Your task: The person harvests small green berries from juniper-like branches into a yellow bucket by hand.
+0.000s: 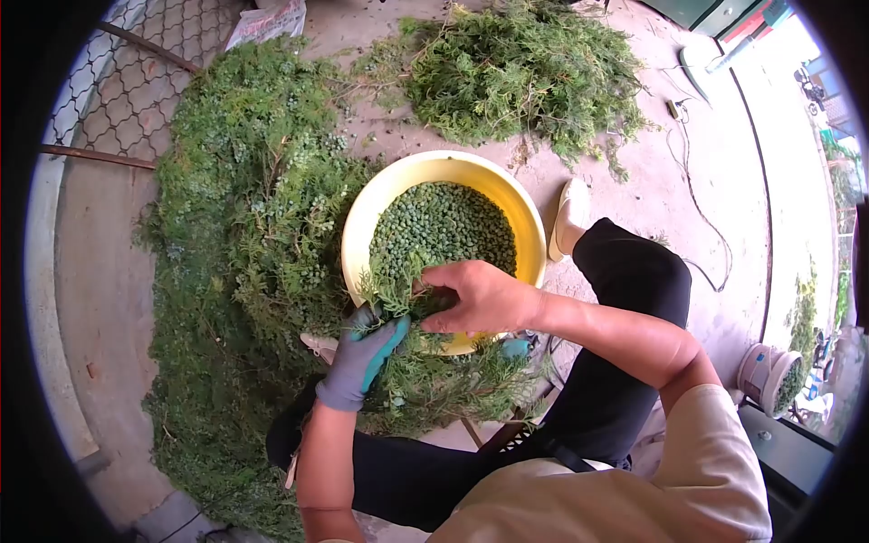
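Note:
My left hand (365, 357), in a grey and teal work glove, is closed on a green conifer sprig (396, 291) over the near left rim of a yellow tub (536, 237). My bare right hand (480, 297) reaches over the tub from the right. Its thumb and forefinger are curved about the sprig's right side; the other fingertips are partly hidden. Inside the tub lies a thick layer of small round blue-green cones (444, 226). Loose conifer branches (444, 389) lie between the tub and my lap.
A large heap of cone-bearing branches (262, 199) spreads along the left. Another pile of branches (529, 68) lies beyond the tub. A cable (701, 204) trails over the floor at right, near a white bucket (765, 376). Wire mesh (131, 90) stands at upper left.

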